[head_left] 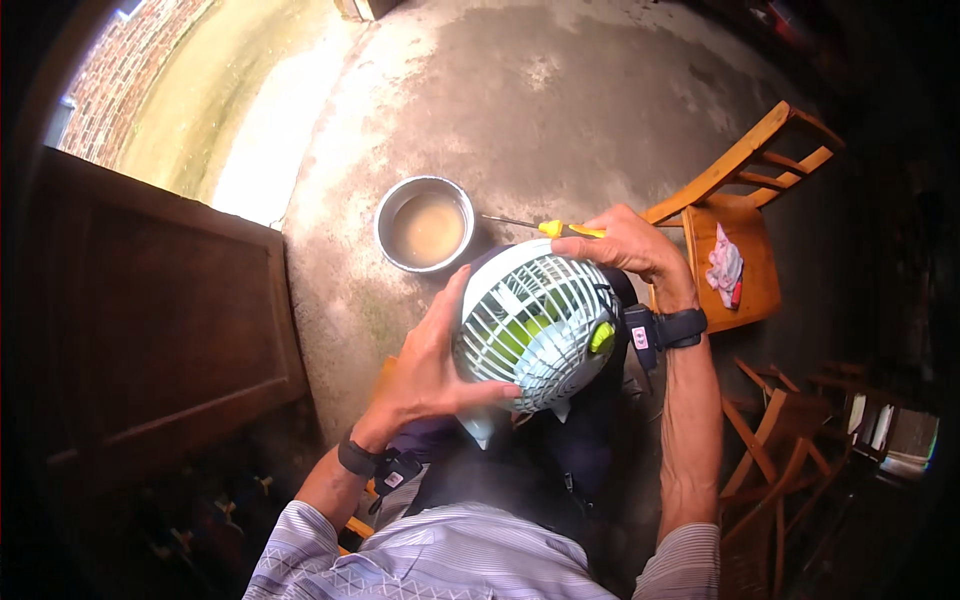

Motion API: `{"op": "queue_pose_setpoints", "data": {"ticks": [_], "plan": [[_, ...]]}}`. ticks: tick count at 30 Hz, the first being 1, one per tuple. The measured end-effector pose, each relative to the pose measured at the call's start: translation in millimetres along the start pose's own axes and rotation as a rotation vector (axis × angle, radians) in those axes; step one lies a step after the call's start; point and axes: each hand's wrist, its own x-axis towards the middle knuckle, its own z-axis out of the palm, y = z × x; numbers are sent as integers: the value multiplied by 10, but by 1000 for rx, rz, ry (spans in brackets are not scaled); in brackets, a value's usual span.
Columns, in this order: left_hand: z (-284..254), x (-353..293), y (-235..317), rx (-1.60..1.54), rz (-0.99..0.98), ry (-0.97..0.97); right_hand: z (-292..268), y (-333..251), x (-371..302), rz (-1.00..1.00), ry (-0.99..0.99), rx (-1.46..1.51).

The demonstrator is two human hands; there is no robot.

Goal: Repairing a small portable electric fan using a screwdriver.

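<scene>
A small pale-blue electric fan point(540, 330) rests on my lap. Bright green blades show through its grille, and a lime-green knob point(602, 338) sits at its right side. My left hand point(430, 360) grips the fan's left side, thumb across the grille and fingers along the rim. In my right hand point(632, 248) is a screwdriver point(556, 229) with a yellow and black handle, its shaft pointing left toward the basin. That hand also lies against the fan's upper right rim; whether it bears on the fan cannot be told.
A grey metal basin point(381, 238) holding cloudy brownish water stands on the concrete floor just beyond the fan. To the right, a wooden chair point(740, 300) carries a crumpled pinkish cloth point(724, 266). A dark wooden door point(170, 320) stands at left, beside a bright doorway.
</scene>
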Motion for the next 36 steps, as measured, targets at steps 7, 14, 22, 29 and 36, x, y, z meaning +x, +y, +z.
{"op": "queue_pose_setpoints", "data": {"ticks": [7, 14, 22, 29, 36], "plan": [[8, -9, -208, -251, -125, -6, -47, -19, 206, 115, -90, -324], [-100, -89, -431, -653, -269, -25, 297, 60, 371, 226, -131, -254], [-113, -71, -131, -533, -320, -120, 347, 232, 145, 196, -132, -88], [-229, -186, -181, -499, -359, -94, 429, 331, 172, 151, -151, -120], [-260, -172, -124, -440, -526, -9, 587, 487, 366, 55, -119, -147]]}}
